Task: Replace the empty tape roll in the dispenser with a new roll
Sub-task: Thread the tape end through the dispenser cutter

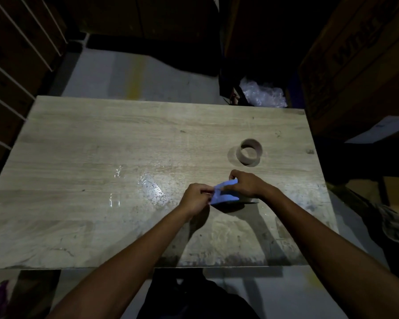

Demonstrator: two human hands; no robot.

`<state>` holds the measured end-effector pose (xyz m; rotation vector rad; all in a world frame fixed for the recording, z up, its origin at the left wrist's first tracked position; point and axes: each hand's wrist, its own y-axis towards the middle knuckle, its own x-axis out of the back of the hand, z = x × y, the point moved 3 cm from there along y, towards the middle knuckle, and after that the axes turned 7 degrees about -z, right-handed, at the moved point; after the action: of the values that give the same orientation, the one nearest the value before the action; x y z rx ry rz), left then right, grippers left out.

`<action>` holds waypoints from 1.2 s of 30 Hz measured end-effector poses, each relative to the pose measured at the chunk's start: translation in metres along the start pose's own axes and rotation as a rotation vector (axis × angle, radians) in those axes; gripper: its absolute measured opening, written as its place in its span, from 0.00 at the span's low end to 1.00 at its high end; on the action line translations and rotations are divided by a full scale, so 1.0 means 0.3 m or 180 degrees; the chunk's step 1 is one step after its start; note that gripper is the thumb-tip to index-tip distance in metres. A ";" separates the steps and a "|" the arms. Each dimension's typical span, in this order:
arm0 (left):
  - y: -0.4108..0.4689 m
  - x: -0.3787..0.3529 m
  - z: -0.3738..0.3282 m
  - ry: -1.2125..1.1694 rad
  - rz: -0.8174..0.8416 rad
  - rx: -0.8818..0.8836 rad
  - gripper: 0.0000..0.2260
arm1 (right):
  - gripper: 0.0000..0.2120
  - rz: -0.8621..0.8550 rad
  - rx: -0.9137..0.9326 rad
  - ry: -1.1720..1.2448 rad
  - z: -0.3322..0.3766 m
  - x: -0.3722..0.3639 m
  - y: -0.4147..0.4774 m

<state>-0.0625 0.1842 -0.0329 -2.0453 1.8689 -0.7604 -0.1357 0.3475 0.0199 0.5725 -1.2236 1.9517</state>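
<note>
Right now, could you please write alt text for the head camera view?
Both hands, left and right, hold a blue tape dispenser on a worn wooden table in a dim room. An empty cardboard tape roll stands on the table just beyond them.

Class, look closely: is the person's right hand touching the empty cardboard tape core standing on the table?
Apart. The head view shows bare table between the right hand and the cardboard core; that hand grips the blue dispenser instead.

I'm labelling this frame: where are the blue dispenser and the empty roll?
blue dispenser point(225, 196): head view, on its blue side face.
empty roll point(249, 152): head view, on its outer cardboard wall.
</note>
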 end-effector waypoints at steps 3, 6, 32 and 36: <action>0.006 0.011 0.055 0.1301 -0.0260 -0.1248 0.10 | 0.15 -0.0190 -0.0013 0.0123 -0.027 -0.004 0.002; 0.000 0.000 0.116 0.2176 -0.0065 -0.2005 0.09 | 0.14 -0.0210 -0.0051 0.0160 -0.045 -0.003 0.007; 0.007 -0.003 0.170 0.4324 0.0424 -0.3010 0.25 | 0.34 -0.0051 0.1563 -0.3199 0.033 -0.098 -0.025; 0.004 -0.003 0.167 0.4308 0.0370 -0.3071 0.25 | 0.29 0.0025 0.1542 -0.3381 0.048 -0.096 -0.041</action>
<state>-0.0362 0.1773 -0.0752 -1.8492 3.5954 -1.7210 -0.1085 0.3276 0.0129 2.0265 -1.2827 1.9700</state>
